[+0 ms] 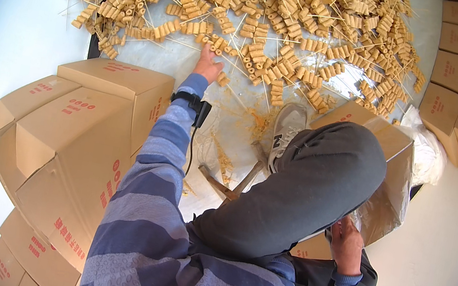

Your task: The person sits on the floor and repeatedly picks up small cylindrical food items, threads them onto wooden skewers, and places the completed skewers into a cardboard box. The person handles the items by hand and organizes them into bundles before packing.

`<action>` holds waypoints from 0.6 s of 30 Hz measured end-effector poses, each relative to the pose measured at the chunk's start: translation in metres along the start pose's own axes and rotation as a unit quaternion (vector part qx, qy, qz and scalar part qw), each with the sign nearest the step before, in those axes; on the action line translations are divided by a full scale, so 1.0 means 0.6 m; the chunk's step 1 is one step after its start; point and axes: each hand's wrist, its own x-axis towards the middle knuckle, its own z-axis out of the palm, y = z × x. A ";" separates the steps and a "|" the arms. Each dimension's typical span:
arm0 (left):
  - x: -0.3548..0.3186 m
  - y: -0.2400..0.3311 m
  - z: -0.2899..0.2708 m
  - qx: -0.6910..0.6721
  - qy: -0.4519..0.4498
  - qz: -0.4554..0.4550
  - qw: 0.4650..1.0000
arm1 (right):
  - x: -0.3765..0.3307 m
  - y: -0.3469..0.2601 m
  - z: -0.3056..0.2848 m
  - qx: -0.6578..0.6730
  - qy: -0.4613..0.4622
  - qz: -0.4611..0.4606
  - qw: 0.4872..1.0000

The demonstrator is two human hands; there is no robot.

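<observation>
A large heap of food skewers point(295, 28), brown ridged rolls threaded on thin pale sticks, spreads over the far side. My left hand point(208, 65) reaches to its near edge, index finger stretched out and touching the rolls; the other fingers are partly hidden. Beside this hand lies a single skewer point(223, 78). My right hand point(347, 245) is at the right, beyond my bent knee, with its fingers curled together. It is at the near edge of an open carton point(393, 187) lined with clear plastic. What those fingers hold is hidden.
Brown cartons point(82, 126) with red print are stacked at the left, and more cartons point(450, 70) stand at the far right. A white plastic bag point(428, 153) lies beside the lined carton. Under my leg is a wooden stool point(228, 188); orange crumbs point(259, 124) lie near my shoe point(288, 131).
</observation>
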 end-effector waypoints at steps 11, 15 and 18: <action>-0.120 -0.024 0.098 -0.209 -0.002 -0.453 0.867 | 0.005 0.006 0.004 0.000 0.010 -0.026 1.000; -0.084 -0.042 0.152 -0.198 -0.016 -0.451 0.870 | -0.001 0.009 0.003 -0.006 0.000 0.020 1.000; -0.095 -0.061 0.161 -0.266 0.046 -0.416 0.868 | -0.004 0.011 0.012 0.016 -0.007 0.035 0.999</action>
